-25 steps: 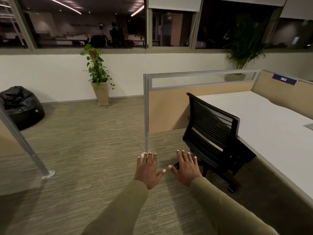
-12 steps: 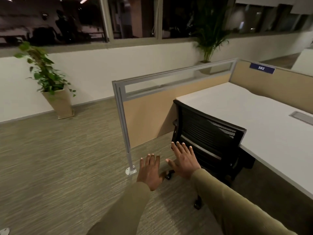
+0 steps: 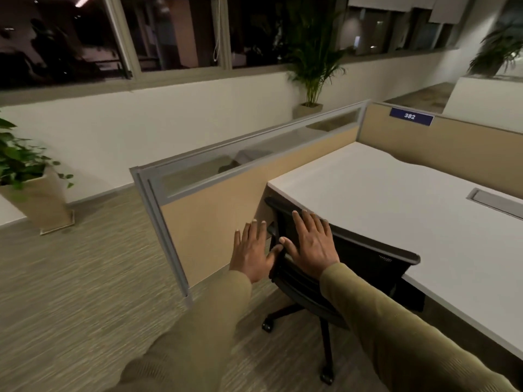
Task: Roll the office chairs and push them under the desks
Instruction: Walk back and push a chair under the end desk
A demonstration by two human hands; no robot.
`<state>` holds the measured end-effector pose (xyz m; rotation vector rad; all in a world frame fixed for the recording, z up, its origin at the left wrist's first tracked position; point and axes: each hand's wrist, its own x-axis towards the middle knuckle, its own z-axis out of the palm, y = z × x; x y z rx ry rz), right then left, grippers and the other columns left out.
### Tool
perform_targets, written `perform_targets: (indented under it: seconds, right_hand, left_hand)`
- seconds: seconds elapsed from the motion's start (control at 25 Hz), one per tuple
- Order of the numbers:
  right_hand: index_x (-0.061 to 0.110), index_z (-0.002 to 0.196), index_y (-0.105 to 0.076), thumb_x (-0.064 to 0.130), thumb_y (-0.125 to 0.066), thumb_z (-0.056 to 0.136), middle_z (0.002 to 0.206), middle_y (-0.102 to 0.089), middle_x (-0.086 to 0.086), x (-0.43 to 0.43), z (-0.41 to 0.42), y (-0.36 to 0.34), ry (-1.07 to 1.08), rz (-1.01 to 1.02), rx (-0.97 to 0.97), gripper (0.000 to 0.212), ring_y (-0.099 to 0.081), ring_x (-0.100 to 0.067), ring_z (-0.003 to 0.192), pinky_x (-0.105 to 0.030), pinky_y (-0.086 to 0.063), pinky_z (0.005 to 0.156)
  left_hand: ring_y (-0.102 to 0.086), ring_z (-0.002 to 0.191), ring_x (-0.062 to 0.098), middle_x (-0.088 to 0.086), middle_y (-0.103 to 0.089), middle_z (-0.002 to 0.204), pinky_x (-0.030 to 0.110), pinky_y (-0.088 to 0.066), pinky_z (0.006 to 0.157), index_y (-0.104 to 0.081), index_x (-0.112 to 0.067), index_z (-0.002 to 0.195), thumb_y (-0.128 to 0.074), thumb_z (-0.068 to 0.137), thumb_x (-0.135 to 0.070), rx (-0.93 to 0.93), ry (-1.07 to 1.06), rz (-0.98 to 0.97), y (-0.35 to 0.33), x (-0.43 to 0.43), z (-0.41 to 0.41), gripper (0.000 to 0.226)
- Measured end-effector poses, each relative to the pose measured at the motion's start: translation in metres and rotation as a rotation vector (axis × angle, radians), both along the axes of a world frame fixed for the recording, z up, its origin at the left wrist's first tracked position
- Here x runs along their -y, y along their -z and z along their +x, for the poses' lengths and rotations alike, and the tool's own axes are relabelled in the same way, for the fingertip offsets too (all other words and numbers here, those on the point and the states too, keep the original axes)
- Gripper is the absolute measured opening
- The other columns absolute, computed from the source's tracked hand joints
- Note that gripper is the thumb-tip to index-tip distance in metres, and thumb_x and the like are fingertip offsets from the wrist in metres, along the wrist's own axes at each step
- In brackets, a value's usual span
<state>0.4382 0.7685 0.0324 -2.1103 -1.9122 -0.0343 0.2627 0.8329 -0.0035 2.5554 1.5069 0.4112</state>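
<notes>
Both hands have reached the chair (image 3: 365,258); left hand (image 3: 253,254) and right hand (image 3: 311,244) spread flat, holding nothing.

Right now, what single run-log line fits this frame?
stage: reaching for chair | left hand: open, beside backrest edge | right hand: open, flat over backrest | black mesh office chair: partly under white desk | contact: unclear

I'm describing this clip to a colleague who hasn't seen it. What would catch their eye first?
Two open hands, the left hand and right hand, reach toward the back of a black mesh office chair at centre. It stands against the white desk, right, beside a beige divider panel.
</notes>
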Motion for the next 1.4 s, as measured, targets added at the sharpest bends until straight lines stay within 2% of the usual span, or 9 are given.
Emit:
perform_targets:
  seconds: [0.08, 0.32, 0.4, 0.48, 0.56, 0.68, 0.92, 1.08, 1.4]
  right_hand:
    - [0.021, 0.16, -0.007, 0.078, -0.008, 0.09, 0.167, -0.012, -0.011, -0.018, 0.021, -0.002, 0.051, 0.008, 0.008, 0.09, -0.007, -0.03, 0.155, -0.052, -0.002, 0.125]
    - [0.019, 0.156, -0.023, 0.075, -0.014, 0.093, 0.157, -0.038, -0.01, -0.012, 0.066, 0.011, 0.27, -0.029, 0.087, 0.085, -0.034, -0.029, 0.145, -0.051, -0.022, 0.12]
    - [0.021, 0.145, -0.042, 0.078, -0.011, 0.092, 0.14, -0.057, -0.008, -0.002, 0.08, 0.01, 0.39, -0.028, 0.078, 0.084, -0.052, -0.028, 0.129, -0.051, -0.03, 0.114]
    - [0.028, 0.123, -0.057, 0.084, -0.006, 0.088, 0.118, -0.067, -0.002, 0.016, 0.086, 0.012, 0.524, -0.04, 0.1, 0.083, -0.06, -0.025, 0.112, -0.051, -0.033, 0.108]
    - [0.031, 0.11, -0.06, 0.09, -0.008, 0.083, 0.108, -0.067, 0.002, 0.033, 0.086, 0.012, 0.647, -0.051, 0.114, 0.083, -0.059, -0.023, 0.105, -0.049, -0.033, 0.102]
    - [0.031, 0.109, -0.059, 0.098, -0.008, 0.075, 0.108, -0.065, 0.001, 0.044, 0.074, 0.009, 0.734, -0.14, 0.071, 0.091, -0.056, -0.023, 0.107, -0.049, -0.033, 0.102]
    - [0.031, 0.114, -0.061, 0.102, -0.015, 0.069, 0.117, -0.066, 0.001, 0.07, 0.03, 0.014, 0.805, -0.122, 0.012, 0.096, -0.058, -0.022, 0.114, -0.052, -0.031, 0.11]
    - [0.03, 0.114, -0.06, 0.098, -0.017, 0.075, 0.116, -0.065, 0.002, 0.101, 0.0, 0.015, 0.812, -0.074, 0.018, 0.089, -0.056, -0.022, 0.115, -0.054, -0.028, 0.113]
    - [0.028, 0.131, -0.053, 0.093, -0.02, 0.08, 0.13, -0.061, 0.002, 0.185, -0.082, 0.027, 0.784, -0.067, 0.007, 0.088, -0.051, -0.022, 0.128, -0.058, -0.017, 0.119]
  left_hand:
    - [-0.009, 0.157, 0.032, 0.014, -0.013, 0.17, 0.053, -0.005, 0.126, -0.013, -0.015, 0.162, -0.021, 0.098, -0.071, 0.03, 0.019, 0.032, -0.015, -0.035, 0.025, 0.085]
    - [-0.007, 0.157, 0.03, 0.013, -0.018, 0.169, 0.054, 0.001, 0.124, -0.027, -0.017, 0.159, -0.025, 0.101, -0.067, -0.017, 0.209, 0.006, -0.022, -0.096, 0.078, 0.077]
    - [-0.015, 0.155, 0.03, 0.011, -0.033, 0.163, 0.06, 0.001, 0.123, -0.042, -0.02, 0.152, -0.02, 0.1, -0.068, -0.013, 0.229, 0.011, -0.018, -0.106, 0.09, 0.074]
    - [-0.028, 0.149, 0.031, 0.008, -0.05, 0.149, 0.063, -0.002, 0.123, -0.055, -0.023, 0.14, -0.014, 0.097, -0.07, 0.021, 0.246, 0.043, -0.01, -0.11, 0.093, 0.075]
    - [-0.039, 0.141, 0.03, 0.006, -0.059, 0.134, 0.066, -0.007, 0.121, -0.061, -0.022, 0.128, -0.012, 0.096, -0.07, 0.101, 0.297, 0.105, 0.0, -0.11, 0.088, 0.075]
    - [-0.048, 0.126, 0.03, 0.006, -0.061, 0.118, 0.068, -0.016, 0.119, -0.063, -0.02, 0.118, -0.015, 0.097, -0.071, 0.14, 0.384, 0.158, 0.011, -0.109, 0.073, 0.073]
    - [-0.047, 0.127, 0.031, 0.009, -0.059, 0.121, 0.068, -0.015, 0.119, -0.061, -0.017, 0.124, -0.017, 0.094, -0.078, 0.106, 0.459, 0.152, 0.018, -0.083, 0.032, 0.081]
    - [-0.051, 0.123, 0.033, 0.011, -0.06, 0.118, 0.069, -0.016, 0.117, -0.065, -0.015, 0.119, -0.022, 0.093, -0.075, 0.171, 0.47, 0.159, 0.015, -0.054, 0.011, 0.078]
    - [-0.05, 0.125, 0.035, 0.014, -0.059, 0.12, 0.068, -0.015, 0.119, -0.065, -0.011, 0.119, -0.03, 0.094, -0.069, 0.217, 0.445, 0.17, 0.017, 0.016, -0.05, 0.072]
